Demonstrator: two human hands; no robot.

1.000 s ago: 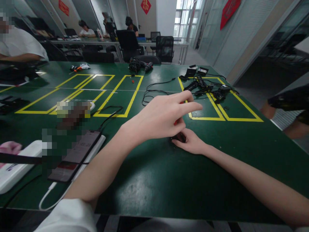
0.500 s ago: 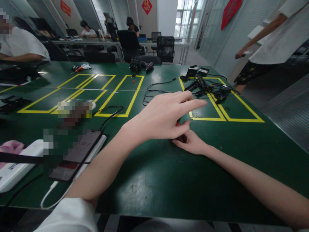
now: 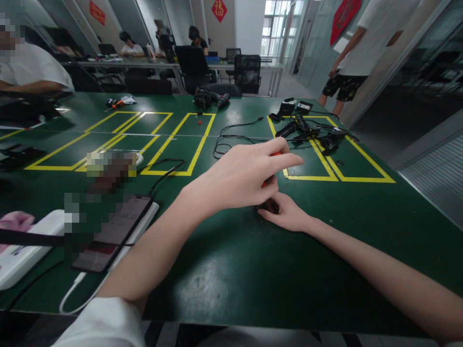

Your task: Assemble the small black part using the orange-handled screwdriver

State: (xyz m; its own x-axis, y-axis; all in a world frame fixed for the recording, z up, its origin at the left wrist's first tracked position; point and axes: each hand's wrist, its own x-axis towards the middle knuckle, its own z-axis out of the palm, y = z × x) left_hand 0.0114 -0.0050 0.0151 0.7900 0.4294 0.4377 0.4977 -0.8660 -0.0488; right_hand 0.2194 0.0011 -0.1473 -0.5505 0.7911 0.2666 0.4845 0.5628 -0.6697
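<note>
My left hand (image 3: 244, 173) is closed from above around an upright red handle (image 3: 268, 181), which looks like a screwdriver's. Only bits of red show between the fingers, and the tool's lower end is hidden. Just below it, low over the green table, my right hand (image 3: 289, 213) pinches a small dark part (image 3: 269, 206) between thumb and fingers. Most of that part is covered by my hands, so its kind cannot be made out. The two hands are close together, left over right.
Black cables and brackets (image 3: 307, 130) lie at the back right among yellow tape outlines. A phone (image 3: 119, 221) rests on a white power strip (image 3: 150, 217) at left. A coiled cable and a power drill (image 3: 221, 100) lie at the far edge. Other people are behind.
My left fingers have shifted slightly left and curled, with more red showing between them. The right hand stays nearly still. A person at right has walked farther back.
</note>
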